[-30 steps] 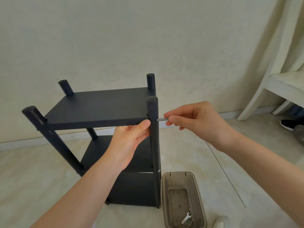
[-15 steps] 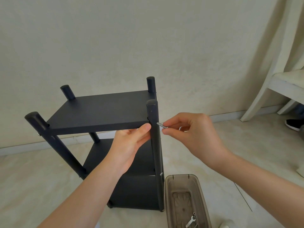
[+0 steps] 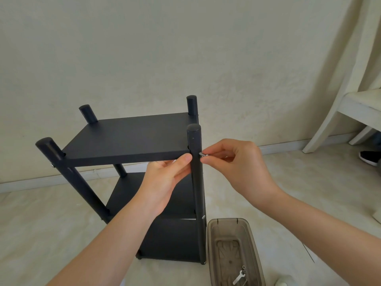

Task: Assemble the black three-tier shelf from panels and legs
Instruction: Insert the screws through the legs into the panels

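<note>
Head | right hand [image 3: 237, 170] pinches bolt [image 3: 203, 154], horizontal, at leg's [image 3: 195, 182] 3 o'clock | left hand [image 3: 165, 182] grips top panel [image 3: 127, 137], 9 o'clock

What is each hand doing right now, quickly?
Left hand: holds the top panel at its front edge.
Right hand: pinches a metal screw at the front right leg.

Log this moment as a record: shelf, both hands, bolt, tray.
shelf: upright on floor, three panels, four legs
left hand: grips top panel beside near right leg
right hand: pinches bolt
bolt: partly in that leg, at top-panel height
tray: on floor right of shelf, wrench and nuts inside
</note>
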Motion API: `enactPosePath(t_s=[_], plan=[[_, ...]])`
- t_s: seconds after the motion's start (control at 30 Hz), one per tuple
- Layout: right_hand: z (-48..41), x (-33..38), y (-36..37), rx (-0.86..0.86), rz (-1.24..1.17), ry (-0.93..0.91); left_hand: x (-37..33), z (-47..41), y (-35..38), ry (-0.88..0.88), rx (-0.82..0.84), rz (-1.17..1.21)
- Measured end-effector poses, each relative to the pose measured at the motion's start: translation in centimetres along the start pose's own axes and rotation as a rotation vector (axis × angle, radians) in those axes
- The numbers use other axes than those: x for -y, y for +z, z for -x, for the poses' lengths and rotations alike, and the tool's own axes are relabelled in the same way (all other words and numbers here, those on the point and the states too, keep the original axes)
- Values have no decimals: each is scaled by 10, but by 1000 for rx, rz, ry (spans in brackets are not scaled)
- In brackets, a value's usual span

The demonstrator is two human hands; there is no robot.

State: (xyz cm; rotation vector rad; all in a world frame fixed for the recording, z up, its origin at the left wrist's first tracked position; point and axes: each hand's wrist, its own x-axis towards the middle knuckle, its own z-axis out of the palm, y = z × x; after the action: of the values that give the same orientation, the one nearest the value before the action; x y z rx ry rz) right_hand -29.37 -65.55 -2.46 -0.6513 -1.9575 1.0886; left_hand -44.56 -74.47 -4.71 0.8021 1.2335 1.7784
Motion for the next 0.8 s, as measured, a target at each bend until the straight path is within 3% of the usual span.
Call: enactPosePath(t_s=[0.4, 0.8], plan=[[3, -2, 8, -26, 137, -81, 0, 0, 0, 1, -9, 16], [-4, -2, 7, -31, 66, -26, 2, -1, -1, -14, -22, 7]])
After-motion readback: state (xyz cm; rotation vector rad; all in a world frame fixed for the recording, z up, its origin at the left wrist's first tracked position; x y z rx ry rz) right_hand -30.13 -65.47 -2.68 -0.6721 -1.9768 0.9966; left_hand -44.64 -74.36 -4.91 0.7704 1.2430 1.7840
